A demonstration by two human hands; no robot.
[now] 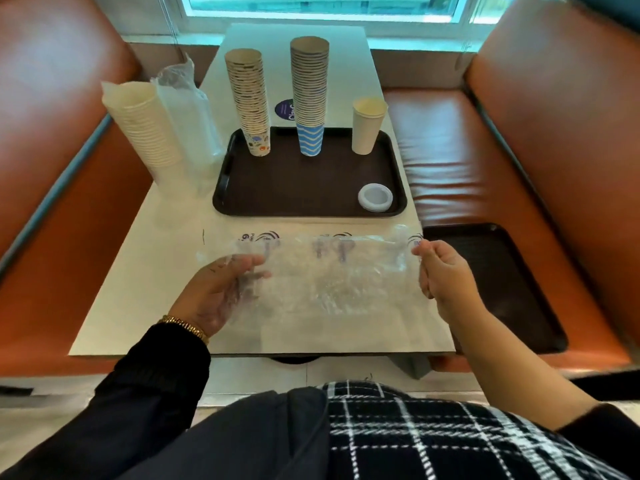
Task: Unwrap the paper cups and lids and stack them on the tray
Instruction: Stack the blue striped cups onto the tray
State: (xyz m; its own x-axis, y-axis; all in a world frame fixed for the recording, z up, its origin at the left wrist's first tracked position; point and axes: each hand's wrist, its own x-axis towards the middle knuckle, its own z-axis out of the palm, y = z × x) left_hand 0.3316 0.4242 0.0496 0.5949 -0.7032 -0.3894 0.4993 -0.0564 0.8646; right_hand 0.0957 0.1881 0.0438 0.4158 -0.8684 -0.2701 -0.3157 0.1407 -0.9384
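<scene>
My left hand [221, 289] sits low over the near part of the table [145, 271], fingers spread fairly straight, with the left end of a clear wrapper [325, 271] draped over them; I cannot tell whether the thumb pinches it. My right hand [440, 271] is curled tight, pinching the wrapper's right end at the table's right edge. The wrapper stretches flat between the two hands, crinkled, with purple printing along its far edge.

Just beyond the wrapper lies the tray [304, 181], dark brown, on the table's right half. Along its far side stand three cup stacks: a tall one with coloured spots [247, 105] at the left, a taller one with blue waves [310, 98] in the middle, and a short cream stack [367, 124] at the right. A small pile of white lids [375, 198] rests in the tray's near right corner.

To the left of the tray, on the table's left edge, a sleeve of white cups [145, 129] leans, in plastic, with another clear sleeve [192, 126] just beside it; its contents are too blurred to name.

A second dark tray [502, 282] lies on the orange bench [450, 161] to the right. A gold bracelet [185, 326] shows at my left wrist.
</scene>
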